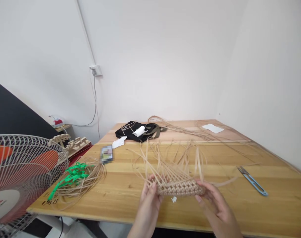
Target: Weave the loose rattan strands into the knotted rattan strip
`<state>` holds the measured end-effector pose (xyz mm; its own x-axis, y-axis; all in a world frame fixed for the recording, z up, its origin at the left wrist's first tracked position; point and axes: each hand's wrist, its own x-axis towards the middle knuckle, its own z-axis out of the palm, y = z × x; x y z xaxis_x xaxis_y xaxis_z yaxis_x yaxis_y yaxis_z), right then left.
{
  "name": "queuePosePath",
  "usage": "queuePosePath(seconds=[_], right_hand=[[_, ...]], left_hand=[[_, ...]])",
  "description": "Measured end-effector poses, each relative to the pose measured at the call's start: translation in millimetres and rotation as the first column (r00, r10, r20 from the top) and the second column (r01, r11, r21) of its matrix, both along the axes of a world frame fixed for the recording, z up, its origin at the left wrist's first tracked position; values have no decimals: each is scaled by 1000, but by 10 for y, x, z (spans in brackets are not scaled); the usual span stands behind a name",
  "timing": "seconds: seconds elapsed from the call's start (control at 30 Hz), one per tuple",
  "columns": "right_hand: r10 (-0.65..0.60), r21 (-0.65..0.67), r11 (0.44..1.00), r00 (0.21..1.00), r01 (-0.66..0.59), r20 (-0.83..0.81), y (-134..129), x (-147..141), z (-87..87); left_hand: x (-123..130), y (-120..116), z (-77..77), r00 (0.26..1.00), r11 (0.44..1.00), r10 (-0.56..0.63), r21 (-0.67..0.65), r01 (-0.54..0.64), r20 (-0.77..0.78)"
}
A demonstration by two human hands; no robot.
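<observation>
My left hand (148, 195) and my right hand (213, 201) hold the two ends of a small woven straw piece (180, 187) just above the wooden table (277, 205). The left fingers pinch its left end, the right fingers cup its right end. Many loose tan strands (170, 158) stick up and fan out from the woven band toward the far side. A tiny white scrap (174, 199) lies on the table under the piece.
Thread snips (253, 181) lie to the right. A coil of straw tied with green ribbon (76, 178) sits at the left, a black bag (138, 131) and white paper (212, 128) at the back. A fan (19, 178) stands off the table's left edge.
</observation>
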<state>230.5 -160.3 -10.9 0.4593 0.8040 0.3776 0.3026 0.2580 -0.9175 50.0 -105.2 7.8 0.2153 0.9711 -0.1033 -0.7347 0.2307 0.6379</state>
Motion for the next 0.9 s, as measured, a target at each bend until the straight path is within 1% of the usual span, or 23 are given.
queuePosePath(seconds=[0.1,0.2,0.3,0.37,0.43,0.53,0.6,0.7,0.8,0.83,0.9], right_hand=[[2,-10,1000,999,-2,-40,53,-8,56],[30,3,1000,978,-30,-206,132,-4,203],[82,-8,996,909,-93,-408,202,30,389],[96,-62,987,862,-146,-499,233,64,496],[99,-99,978,830,-182,-549,257,94,576],[115,-97,971,788,-217,-605,303,126,670],[131,-87,965,743,-247,-656,344,143,742],[160,-60,952,654,-301,-739,403,175,887],[185,-30,935,557,-353,-810,433,208,1046],[190,-20,931,531,-365,-826,436,215,1091],[197,-6,926,498,-377,-845,435,221,1160]], left_hand=[[-11,79,40,998,999,-18,-49,15,-52],[-75,170,145,991,995,-103,-22,102,-90],[-155,245,272,965,978,-208,-10,209,-157],[-193,273,338,950,973,-228,-6,232,-213],[-214,281,383,940,972,-225,0,233,-257],[-231,268,428,937,969,-227,32,244,-265],[-244,259,461,936,957,-250,81,278,-249],[-262,266,532,933,933,-279,164,319,-229],[-261,298,631,943,932,-260,203,302,-206],[-254,311,668,948,940,-237,198,279,-211],[-232,337,745,956,968,-152,160,195,-250]])
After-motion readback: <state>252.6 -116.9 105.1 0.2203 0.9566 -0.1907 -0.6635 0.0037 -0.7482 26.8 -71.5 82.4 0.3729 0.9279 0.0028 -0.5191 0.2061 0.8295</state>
